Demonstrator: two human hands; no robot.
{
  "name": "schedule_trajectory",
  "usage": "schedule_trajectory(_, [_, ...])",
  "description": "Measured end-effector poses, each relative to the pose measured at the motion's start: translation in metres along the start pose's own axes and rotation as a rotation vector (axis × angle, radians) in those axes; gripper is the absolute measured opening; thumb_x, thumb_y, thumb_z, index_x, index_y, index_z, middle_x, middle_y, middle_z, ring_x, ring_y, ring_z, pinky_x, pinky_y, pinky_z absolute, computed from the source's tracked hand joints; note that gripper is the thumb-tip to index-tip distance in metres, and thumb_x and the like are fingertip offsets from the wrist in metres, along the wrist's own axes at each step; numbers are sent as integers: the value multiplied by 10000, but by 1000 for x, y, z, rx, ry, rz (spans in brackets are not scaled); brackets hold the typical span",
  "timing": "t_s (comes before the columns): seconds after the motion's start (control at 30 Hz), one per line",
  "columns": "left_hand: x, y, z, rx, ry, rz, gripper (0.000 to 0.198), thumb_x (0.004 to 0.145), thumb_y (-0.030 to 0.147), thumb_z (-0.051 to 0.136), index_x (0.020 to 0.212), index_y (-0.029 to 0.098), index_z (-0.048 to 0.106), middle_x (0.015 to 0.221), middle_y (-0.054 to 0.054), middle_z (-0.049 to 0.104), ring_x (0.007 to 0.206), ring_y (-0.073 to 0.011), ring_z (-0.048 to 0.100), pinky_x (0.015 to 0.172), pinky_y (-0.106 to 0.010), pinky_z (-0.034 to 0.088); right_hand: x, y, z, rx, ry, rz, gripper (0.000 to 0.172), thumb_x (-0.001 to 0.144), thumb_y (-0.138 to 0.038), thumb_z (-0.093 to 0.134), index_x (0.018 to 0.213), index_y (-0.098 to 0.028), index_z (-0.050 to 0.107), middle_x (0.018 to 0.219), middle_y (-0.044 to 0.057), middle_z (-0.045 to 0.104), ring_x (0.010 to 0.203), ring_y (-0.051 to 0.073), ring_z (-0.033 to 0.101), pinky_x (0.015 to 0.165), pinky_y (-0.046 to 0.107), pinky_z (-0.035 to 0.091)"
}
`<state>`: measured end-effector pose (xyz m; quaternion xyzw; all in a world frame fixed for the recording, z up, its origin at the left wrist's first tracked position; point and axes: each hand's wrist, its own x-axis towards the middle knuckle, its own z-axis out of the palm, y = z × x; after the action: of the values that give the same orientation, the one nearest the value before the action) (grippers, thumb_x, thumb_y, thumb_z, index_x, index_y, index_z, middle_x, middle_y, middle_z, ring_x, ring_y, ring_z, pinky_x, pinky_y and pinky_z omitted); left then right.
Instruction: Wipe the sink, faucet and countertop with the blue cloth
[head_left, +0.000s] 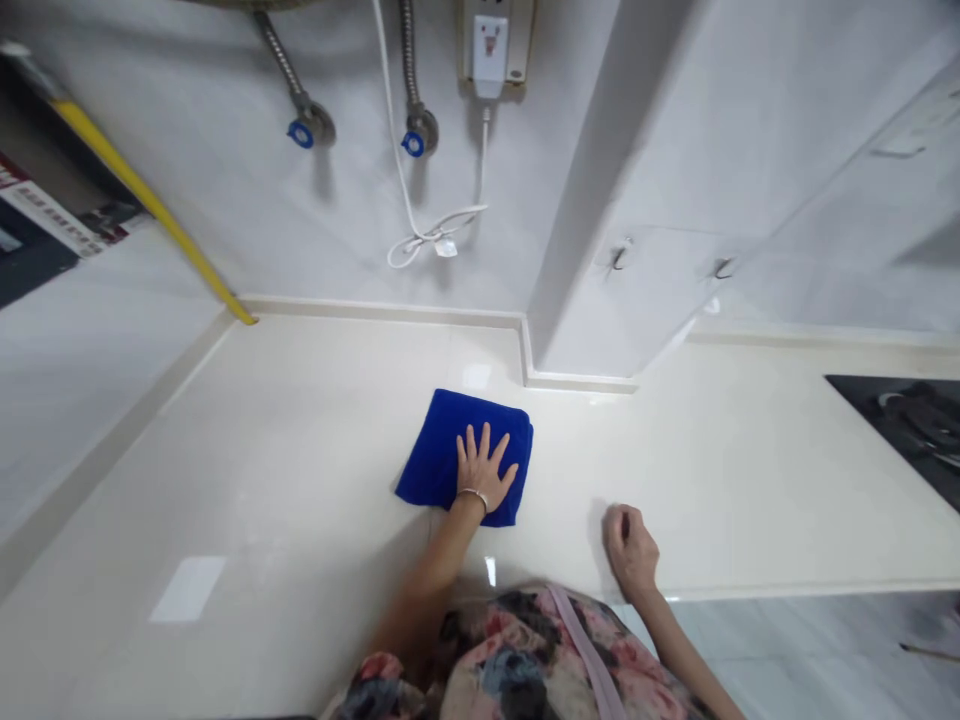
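A folded blue cloth (431, 455) lies flat on the cream countertop (315, 430). My left hand (485, 470) rests palm down on the cloth with its fingers spread, and a bracelet circles that wrist. To the right, near the counter's front edge, my right hand (631, 550) is curled into a loose fist on the countertop. Nothing shows in its fingers, though their inner side is partly hidden.
A wall pillar (592, 310) juts out behind the cloth. A yellow pipe (150, 200) comes down in the left corner. Above hang a white cord (409, 215), a plugged-in adapter (490, 55) and blue-handled valves (414, 143). A black hob-like panel (900, 420) sits at right.
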<state>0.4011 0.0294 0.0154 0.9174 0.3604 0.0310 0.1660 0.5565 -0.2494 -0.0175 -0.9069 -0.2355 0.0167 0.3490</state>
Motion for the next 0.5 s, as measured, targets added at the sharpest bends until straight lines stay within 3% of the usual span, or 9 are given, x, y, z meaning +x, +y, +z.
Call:
schedule_trajectory(0.13, [9, -65, -29, -12, 6, -39, 634, 1049, 557, 504, 1653, 368, 479, 1818, -23, 246, 1693, -379, 117, 1375, -600, 131, -1, 6, -1, -18, -7, 15, 777, 937, -917, 312, 1007, -217, 644, 767, 65, 690, 659, 249, 654, 657, 361, 500])
schedule_trajectory(0.33, [31, -170, -69, 17, 113, -354, 692, 1048, 594, 438, 1674, 298, 456, 1815, -85, 243, 1683, -434, 113, 1349, -650, 121, -3, 4, -7, -23, -17, 73, 720, 914, -914, 356, 1012, -251, 619, 889, 125, 756, 755, 317, 725, 706, 426, 576])
schedule_trajectory(0.5, [71, -218, -95, 39, 128, -570, 726, 1064, 594, 349, 1712, 268, 374, 1830, -102, 189, 1685, -446, 55, 1351, -643, 77, -5, 5, -9, -98, -43, 128, 600, 887, -865, 437, 1024, -308, 615, 899, 112, 776, 780, 368, 753, 676, 480, 605])
